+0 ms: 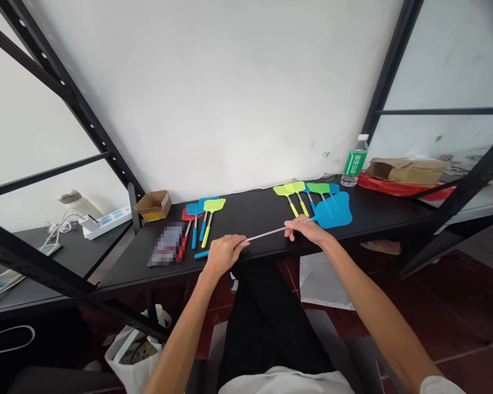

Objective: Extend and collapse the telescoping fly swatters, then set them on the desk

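"One blue fly swatter (332, 210) is in hand; where exactly?"

"Over the front edge of the table (252, 210). More swatters lie toward the left edge (206, 236) and along the back edge, to the right (293, 209)."

"How are the fingers set?"

"On the left hand (225, 254) they close round the shaft, seemingly where it meets the blue handle (201, 254). On the right hand (307, 229) they pinch it just below the mesh head (337, 208)."

"Which step is that?"

"I'd judge the slim rod (267, 234) is being worked lengthwise; whether pulled out or pushed in, I cannot tell."

"What does the next move call for?"

"To my mind, both grips kept in line, so the force runs straight along the rod without bending it."

"Which way does it point?"

"Head to the right, handle to the left. Its long axis runs roughly along the front edge, the head end angled slightly toward the back edge."
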### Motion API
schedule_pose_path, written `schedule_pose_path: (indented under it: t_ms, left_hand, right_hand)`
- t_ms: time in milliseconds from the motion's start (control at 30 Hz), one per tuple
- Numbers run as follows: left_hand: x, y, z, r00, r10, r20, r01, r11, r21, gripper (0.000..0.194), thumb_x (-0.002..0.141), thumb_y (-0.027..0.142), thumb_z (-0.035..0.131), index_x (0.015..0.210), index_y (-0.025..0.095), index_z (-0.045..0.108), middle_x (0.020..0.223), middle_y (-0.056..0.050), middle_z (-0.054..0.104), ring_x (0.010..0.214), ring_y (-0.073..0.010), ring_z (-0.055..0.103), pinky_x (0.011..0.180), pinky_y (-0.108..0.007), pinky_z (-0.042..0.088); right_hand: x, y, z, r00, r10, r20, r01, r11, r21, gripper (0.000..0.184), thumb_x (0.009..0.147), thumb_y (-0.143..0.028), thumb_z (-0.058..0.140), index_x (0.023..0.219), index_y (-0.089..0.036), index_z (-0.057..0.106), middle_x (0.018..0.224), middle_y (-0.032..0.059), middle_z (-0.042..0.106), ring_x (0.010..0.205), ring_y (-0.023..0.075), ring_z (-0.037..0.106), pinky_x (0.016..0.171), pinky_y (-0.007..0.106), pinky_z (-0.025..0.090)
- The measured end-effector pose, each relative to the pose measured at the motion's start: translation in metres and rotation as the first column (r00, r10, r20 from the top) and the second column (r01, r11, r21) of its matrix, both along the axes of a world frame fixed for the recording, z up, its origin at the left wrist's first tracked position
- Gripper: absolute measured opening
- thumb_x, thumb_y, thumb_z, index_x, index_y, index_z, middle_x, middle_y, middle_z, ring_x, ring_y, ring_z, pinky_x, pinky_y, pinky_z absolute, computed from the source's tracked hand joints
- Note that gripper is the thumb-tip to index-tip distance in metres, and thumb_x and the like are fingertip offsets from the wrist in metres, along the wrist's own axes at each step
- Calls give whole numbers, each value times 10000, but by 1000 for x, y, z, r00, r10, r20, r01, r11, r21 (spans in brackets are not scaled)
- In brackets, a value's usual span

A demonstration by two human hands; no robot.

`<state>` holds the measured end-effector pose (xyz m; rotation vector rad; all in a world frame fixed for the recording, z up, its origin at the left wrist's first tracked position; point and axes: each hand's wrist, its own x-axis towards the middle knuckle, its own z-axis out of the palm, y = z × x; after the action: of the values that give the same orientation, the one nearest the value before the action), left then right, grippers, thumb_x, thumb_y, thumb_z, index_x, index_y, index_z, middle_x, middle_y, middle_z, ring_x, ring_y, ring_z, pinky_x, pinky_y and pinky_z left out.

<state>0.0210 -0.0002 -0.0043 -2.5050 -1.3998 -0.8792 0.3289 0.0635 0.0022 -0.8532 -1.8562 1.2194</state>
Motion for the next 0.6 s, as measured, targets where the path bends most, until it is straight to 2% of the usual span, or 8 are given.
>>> schedule_pose_path:
  t_ms: [133, 267, 367, 500, 600]
  left_hand:
    - [-1, 0, -1, 999, -20, 47, 21, 999, -33, 349, 1004, 453, 465, 1030, 237, 738, 997, -38, 774, 910, -204, 718, 764, -287, 485]
    - [-1, -1, 2, 998, -33, 62, 37, 997, -74, 375, 1013, 453, 433, 1033, 239, 740, 999, -45, 774, 919, -212, 718, 747, -279, 477]
    - [-1, -3, 9, 999, -42, 34, 46, 994, -96, 383, 1019, 443, 412, 992, 249, 742, 934, -38, 769, 863, -207, 711, 709, -271, 450]
    - [-5, -8, 20, 999, -31, -29, 27, 990, -142, 404, 1024, 423, 393, 898, 256, 739, 738, -20, 721, 717, -194, 677, 610, -261, 378]
    - [-10, -9, 26, 999, -39, -32, 33, 984, -175, 398, 1023, 405, 396, 883, 256, 737, 714, -14, 711, 684, -188, 665, 578, -258, 343]
  right_hand:
    - [2, -1, 0, 1000, 0, 8, 0, 1000, 1, 445, 883, -542, 597, 676, -196, 786, 549, 42, 671, 657, 207, 648, 857, 366, 462]
    - [3, -1, -1, 1000, -7, 18, 7, 1000, 1, 448, 876, -556, 602, 685, -198, 790, 557, 44, 678, 683, 219, 661, 894, 381, 452]
    - [3, -1, -1, 999, -19, 39, 19, 1000, 9, 440, 879, -550, 599, 690, -204, 794, 568, 43, 686, 710, 227, 668, 920, 390, 446]
    - [5, 0, -1, 998, -16, 54, 15, 1000, 23, 428, 889, -535, 601, 690, -212, 800, 587, 46, 699, 752, 237, 681, 942, 396, 443]
    - [7, 1, -4, 999, -12, 53, 11, 1000, 22, 411, 880, -528, 622, 677, -217, 797, 619, 53, 717, 774, 244, 689, 951, 405, 448]
